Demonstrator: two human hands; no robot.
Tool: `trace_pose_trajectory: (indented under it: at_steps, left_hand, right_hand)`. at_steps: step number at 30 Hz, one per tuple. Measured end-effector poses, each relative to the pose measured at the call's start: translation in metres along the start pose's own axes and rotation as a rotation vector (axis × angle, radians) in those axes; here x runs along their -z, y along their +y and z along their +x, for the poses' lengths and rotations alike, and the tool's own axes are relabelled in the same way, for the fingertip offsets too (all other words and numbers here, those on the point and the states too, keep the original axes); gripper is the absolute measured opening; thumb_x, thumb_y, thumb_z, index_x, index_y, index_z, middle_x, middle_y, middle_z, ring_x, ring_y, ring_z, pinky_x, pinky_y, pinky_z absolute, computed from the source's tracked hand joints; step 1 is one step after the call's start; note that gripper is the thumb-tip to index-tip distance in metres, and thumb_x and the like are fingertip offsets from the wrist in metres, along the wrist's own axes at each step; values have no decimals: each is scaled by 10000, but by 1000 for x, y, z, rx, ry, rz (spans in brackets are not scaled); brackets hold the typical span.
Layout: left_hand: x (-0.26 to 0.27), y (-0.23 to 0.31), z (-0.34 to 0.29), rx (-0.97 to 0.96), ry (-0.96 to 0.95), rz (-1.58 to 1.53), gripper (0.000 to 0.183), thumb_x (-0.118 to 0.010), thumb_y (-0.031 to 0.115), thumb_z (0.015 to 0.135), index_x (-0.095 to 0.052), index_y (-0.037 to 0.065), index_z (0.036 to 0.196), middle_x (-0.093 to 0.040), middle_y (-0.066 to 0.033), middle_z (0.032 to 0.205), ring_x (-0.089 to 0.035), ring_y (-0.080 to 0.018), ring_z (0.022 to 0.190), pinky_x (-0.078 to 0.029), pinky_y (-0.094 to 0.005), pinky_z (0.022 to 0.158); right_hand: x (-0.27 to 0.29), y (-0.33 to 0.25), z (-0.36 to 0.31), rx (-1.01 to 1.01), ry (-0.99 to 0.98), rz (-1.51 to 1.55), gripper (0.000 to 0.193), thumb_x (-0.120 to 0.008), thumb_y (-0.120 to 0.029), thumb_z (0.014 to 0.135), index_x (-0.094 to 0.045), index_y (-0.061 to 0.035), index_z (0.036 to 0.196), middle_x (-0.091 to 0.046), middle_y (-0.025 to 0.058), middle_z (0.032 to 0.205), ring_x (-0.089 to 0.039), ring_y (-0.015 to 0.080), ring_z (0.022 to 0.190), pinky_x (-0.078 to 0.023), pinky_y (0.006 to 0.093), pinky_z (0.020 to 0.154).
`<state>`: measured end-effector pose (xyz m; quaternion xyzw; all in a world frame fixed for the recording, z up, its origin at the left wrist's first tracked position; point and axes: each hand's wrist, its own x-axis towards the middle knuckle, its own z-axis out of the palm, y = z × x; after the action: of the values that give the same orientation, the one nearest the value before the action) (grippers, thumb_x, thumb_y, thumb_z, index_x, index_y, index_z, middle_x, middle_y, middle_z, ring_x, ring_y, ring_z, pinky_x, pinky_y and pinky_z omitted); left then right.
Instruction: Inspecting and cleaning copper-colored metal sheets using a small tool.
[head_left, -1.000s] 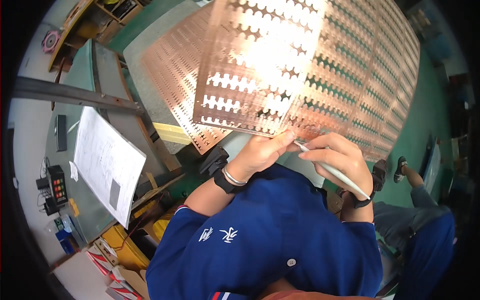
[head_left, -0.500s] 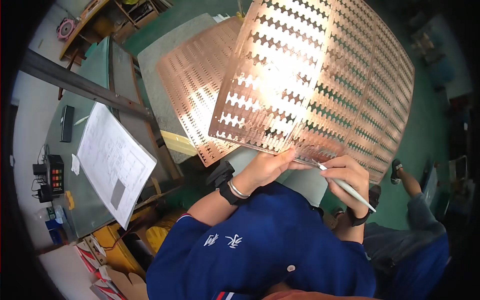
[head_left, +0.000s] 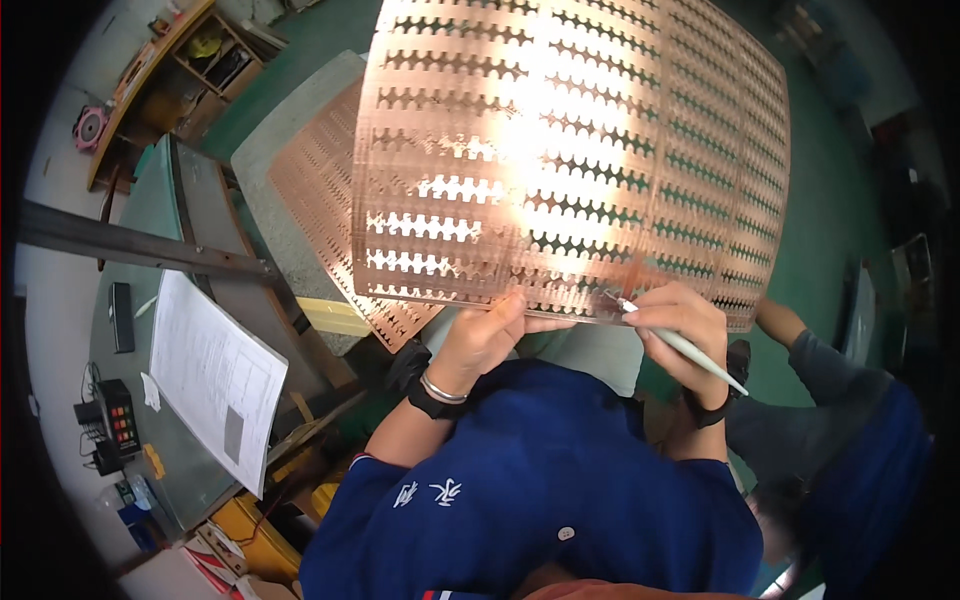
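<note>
A large copper-coloured sheet (head_left: 600, 215), cut through with rows of scalloped slots, is held up tilted before me. My left hand (head_left: 488, 340) pinches its near edge, thumb on top and fingers underneath. In my right hand (head_left: 683, 328) is a white pen-shaped knife (head_left: 688, 352), gripped like a pencil. Its thin tip meets or hovers just over the sheet near the lower edge; which of the two I cannot tell. Behind and to the left, a second copper-coloured sheet (head_left: 318, 185) of the same pattern lies on a grey surface, partly covered by the raised one.
On the left a green-topped table (head_left: 190, 475) carries a printed paper (head_left: 215, 380), a black box with coloured buttons (head_left: 118, 415) and a dark oblong case (head_left: 121, 318). A metal bar (head_left: 140, 240) crosses above it. Another person (head_left: 830, 390) is close by at the right.
The raised sheet appears further left and more squarely turned toward me. Both hands have shifted slightly left with it, keeping their holds. The person at the right has leaned in, arm reaching beside the sheet.
</note>
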<state>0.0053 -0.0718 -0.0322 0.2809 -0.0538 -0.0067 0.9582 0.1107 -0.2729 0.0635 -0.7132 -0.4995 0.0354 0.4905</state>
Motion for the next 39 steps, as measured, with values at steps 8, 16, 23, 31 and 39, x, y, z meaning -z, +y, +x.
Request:
trace_pose_trajectory:
  at_steps: [8, 16, 23, 31, 39]
  left_hand:
    - [14, 6, -7, -49, -3, 31, 429, -373, 131, 953, -282, 51, 1364, -385, -141, 1357, -381, -324, 1251, -369, -607, 958]
    - [29, 14, -15, -46, 82, 20, 327, -418, 170, 938, -463, 38, 1235, -428, -190, 1316, -417, -361, 1217, -398, -610, 925]
    - [20, 19, -14, -43, 166, 57, 259, -447, 206, 928, -567, 47, 1093, -436, -213, 1305, -455, -375, 1181, -406, -591, 921]
    - [29, 16, -17, -79, 114, 40, 358, -451, 205, 925, -467, 17, 1229, -424, -210, 1316, -426, -365, 1210, -403, -600, 915]
    - [10, 13, -13, -92, 189, 51, 439, -447, 221, 921, -388, -36, 1272, -459, -218, 1276, -496, -358, 1140, -437, -546, 923]
  right_hand:
    - [18, 20, -21, -59, 281, -136, 182, -622, 44, 714, -654, -3, 887, -637, 129, 798, -615, 231, 736, -484, 299, 657]
    - [41, 32, -39, -178, 614, -108, 158, -537, -10, 848, -588, 59, 981, -606, 129, 905, -586, 129, 724, -479, 236, 648]
    - [47, 42, -52, -234, 742, -17, 229, -476, -120, 916, -583, 56, 1017, -602, 118, 900, -571, 137, 756, -463, 253, 704]
    - [22, 28, -38, -175, 514, 85, 255, -468, -163, 921, -580, 62, 969, -581, 120, 857, -579, 144, 753, -505, 263, 661]
    - [-18, 21, -18, -77, 222, 75, 227, -676, 50, 690, -625, -21, 899, -634, 107, 829, -633, 201, 759, -501, 264, 646]
